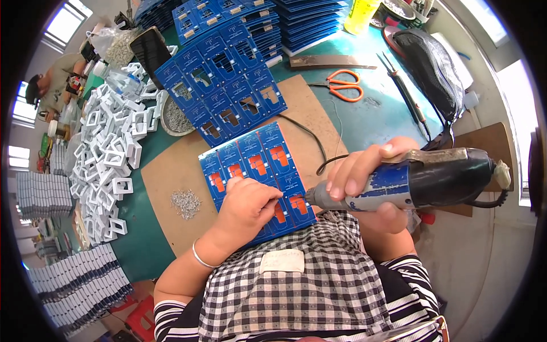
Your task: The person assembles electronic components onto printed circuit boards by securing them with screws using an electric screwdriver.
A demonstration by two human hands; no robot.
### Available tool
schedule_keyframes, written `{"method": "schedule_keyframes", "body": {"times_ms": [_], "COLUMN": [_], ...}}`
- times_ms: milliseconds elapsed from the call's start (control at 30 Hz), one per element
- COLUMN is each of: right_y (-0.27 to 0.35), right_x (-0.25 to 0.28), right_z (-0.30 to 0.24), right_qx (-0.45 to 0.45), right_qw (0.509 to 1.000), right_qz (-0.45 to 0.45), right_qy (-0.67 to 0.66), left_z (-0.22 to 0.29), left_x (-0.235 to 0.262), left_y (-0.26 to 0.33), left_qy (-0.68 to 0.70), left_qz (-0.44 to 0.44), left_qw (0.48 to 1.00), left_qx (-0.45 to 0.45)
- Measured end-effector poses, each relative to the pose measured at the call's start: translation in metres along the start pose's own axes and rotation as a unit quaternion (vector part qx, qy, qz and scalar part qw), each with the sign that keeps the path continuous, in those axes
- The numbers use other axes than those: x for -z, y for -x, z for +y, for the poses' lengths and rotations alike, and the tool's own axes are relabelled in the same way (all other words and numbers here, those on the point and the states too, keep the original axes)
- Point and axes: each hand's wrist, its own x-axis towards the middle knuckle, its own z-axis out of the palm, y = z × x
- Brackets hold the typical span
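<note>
My right hand [364, 176] is wrapped round a blue, grey and black electric screwdriver [439, 179], held nearly level with its nose pointing left. The tip meets or hovers just over the right edge of a blue circuit board panel [289, 181] with orange-red showing through its cutouts; contact is unclear. My left hand [248, 206] rests on that panel, fingers curled and thumb pressed against them. Whatever they pinch is hidden. Left of the panel, a small pile of screws [186, 204] lies on a brown board [162, 176].
Another blue panel [222, 85] leans behind, near tall panel stacks [310, 25]. White plastic frames [108, 148] heap up at left beside a metal bowl [175, 117]. Orange-handled scissors [345, 85], a soldering iron [407, 94] and a black pouch [430, 68] lie at right. A cable crosses the brown board.
</note>
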Motion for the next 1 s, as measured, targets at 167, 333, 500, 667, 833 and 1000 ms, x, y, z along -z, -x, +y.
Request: {"method": "schedule_keyframes", "body": {"times_ms": [167,333,500,667,833,1000], "right_y": [0.004,0.004,0.004,-0.003,-0.012,-0.011], "right_x": [0.005,0.005,0.002,-0.009,-0.009,-0.009], "right_z": [0.004,0.006,0.013,0.012,0.014,0.023], "right_qx": [0.004,-0.004,-0.002,-0.009,-0.038,-0.051], "right_qw": [1.000,0.999,0.999,0.994,0.983,0.983], "right_qz": [-0.020,-0.034,-0.038,-0.085,-0.150,-0.163], "right_qy": [-0.004,-0.001,0.005,0.066,0.101,0.073], "left_z": [-0.002,-0.004,-0.004,0.000,-0.005,-0.008], "left_x": [-0.004,-0.006,-0.004,-0.003,-0.004,-0.007], "left_y": [0.001,0.003,0.001,-0.003,-0.002,0.003], "left_qy": [-0.051,-0.052,-0.053,-0.082,-0.068,-0.062], "left_qz": [-0.002,-0.005,-0.023,-0.032,-0.030,-0.012], "left_qw": [0.998,0.998,0.998,0.995,0.997,0.997], "left_qx": [-0.034,-0.028,-0.029,-0.037,-0.032,-0.035]}}
